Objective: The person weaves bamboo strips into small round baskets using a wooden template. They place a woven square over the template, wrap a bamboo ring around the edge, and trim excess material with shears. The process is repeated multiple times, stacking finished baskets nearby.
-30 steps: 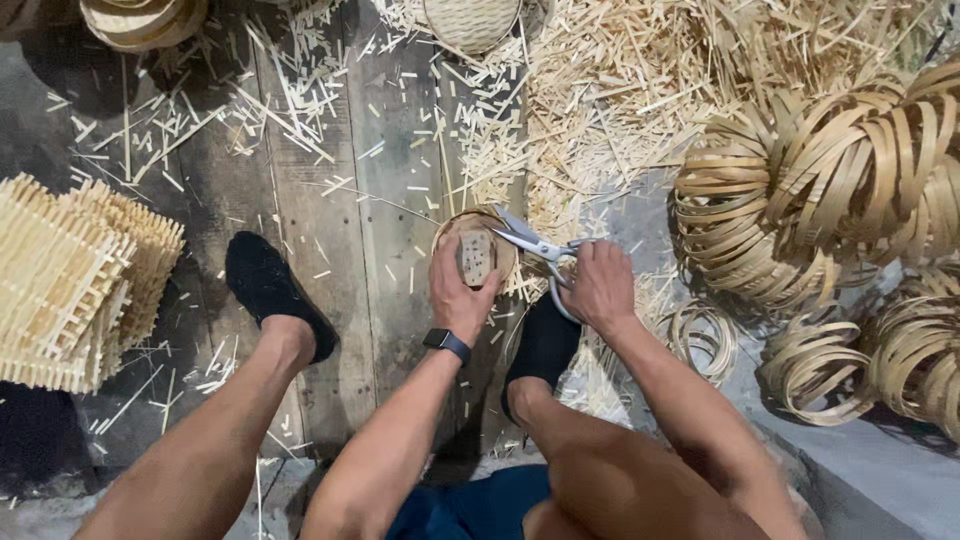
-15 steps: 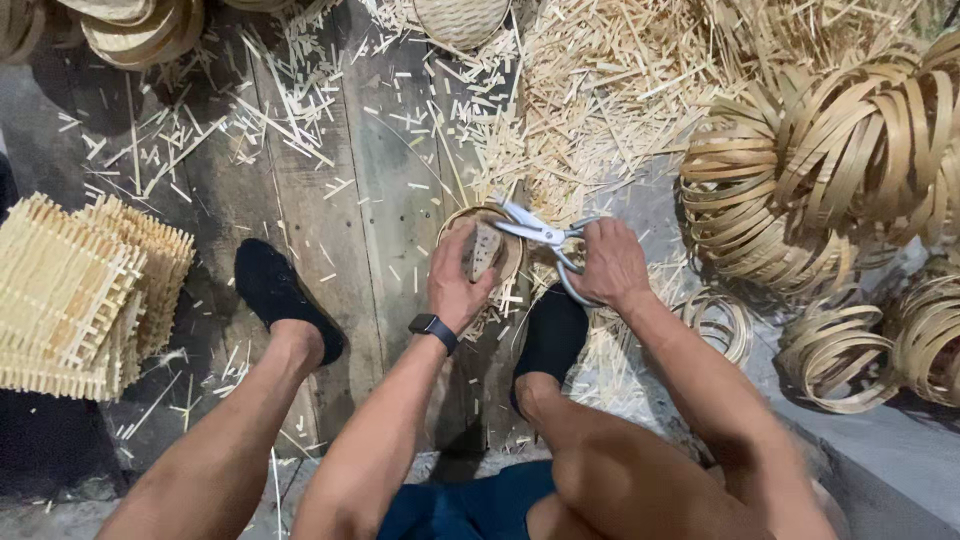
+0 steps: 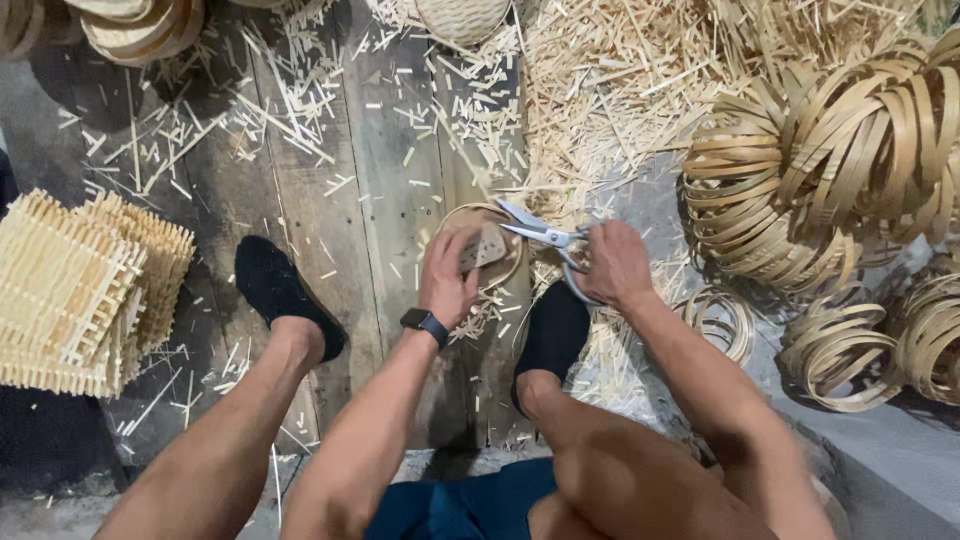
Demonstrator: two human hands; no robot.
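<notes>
The left hand (image 3: 450, 280) hides much of the bamboo ring (image 3: 487, 248) — scissors' (image 3: 545, 238) handles sit buried in the right hand (image 3: 615, 265).

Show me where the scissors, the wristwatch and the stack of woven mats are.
scissors (image 3: 540, 235), head view, on the blades near the pivot.
wristwatch (image 3: 425, 324), head view, on the dark band at the left wrist.
stack of woven mats (image 3: 70, 285), head view, on the top mat's slatted face.
</notes>
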